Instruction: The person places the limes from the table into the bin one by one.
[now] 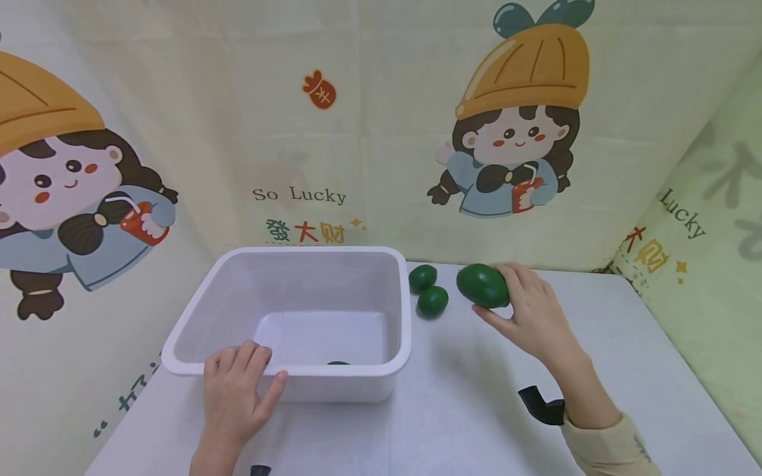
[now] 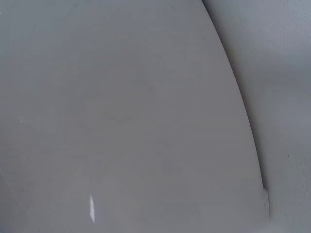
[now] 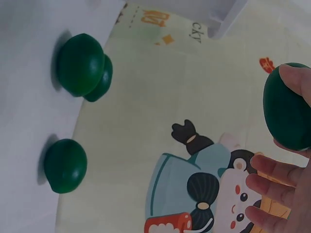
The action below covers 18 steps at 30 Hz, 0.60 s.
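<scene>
Green fruit [image 1: 481,285], one, glossy: pinched in the right hand [image 1: 538,314] above the bench [image 1: 476,430], right of the white tub [image 1: 342,370] gripped by the left hand [image 1: 235,390], and possibly dropped should its smooth skin slip.

- Bin [image 1: 333,389]: plain white.
- Held fruit [image 1: 483,285], at the bin's three o'clock: glossy dark green.
- Pair of fruits [image 1: 432,302] closer in, also three o'clock: the same green.
- Table [image 1: 452,423]: plain white.
- Wall cloth [image 1: 393,119]: pale cream.
- Printed figures [image 1: 503,152] at ten and two o'clock: orange hats [image 1: 530,66], dark brown hair [image 1: 132,166], light blue clothes [image 1: 476,199], black bows [image 1: 493,178], red cans [image 1: 133,221].
- Printed pouch [image 1: 321,94], twelve o'clock: red, edged gold.
- Lettering [image 1: 305,231], twelve o'clock: grey, teal, red, gold.
- Sleeve [image 1: 601,446], four o'clock: beige, dark marks.
</scene>
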Tool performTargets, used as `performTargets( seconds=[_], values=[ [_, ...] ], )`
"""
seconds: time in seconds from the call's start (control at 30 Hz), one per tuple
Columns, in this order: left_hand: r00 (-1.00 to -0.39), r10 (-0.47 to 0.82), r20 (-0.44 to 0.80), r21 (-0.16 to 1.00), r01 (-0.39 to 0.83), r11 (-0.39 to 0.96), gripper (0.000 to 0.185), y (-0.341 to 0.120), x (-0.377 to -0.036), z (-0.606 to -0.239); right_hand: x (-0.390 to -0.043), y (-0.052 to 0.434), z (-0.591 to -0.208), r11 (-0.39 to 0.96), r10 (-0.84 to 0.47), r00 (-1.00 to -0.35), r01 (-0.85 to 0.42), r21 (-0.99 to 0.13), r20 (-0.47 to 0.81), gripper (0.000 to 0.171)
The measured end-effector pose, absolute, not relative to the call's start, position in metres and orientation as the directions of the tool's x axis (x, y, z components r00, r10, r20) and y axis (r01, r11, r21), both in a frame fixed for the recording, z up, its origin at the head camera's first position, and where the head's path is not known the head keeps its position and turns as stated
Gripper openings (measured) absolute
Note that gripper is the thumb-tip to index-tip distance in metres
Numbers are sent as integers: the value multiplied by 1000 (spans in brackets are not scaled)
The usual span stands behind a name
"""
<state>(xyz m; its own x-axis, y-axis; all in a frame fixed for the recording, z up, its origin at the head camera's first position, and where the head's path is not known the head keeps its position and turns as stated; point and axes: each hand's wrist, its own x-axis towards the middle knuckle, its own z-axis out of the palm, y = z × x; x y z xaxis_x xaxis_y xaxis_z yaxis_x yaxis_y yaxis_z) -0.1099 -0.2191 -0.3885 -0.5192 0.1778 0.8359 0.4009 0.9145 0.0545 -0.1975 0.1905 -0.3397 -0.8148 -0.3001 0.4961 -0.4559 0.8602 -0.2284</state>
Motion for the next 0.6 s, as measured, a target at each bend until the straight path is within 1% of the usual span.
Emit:
performTargets(
  seconds=[0.6],
  values=[
    [-507, 184, 842, 44, 405, 913, 51, -218, -110, -388, -196, 167, -334, 824, -342, -783, -516, -234, 520, 66]
  ],
)
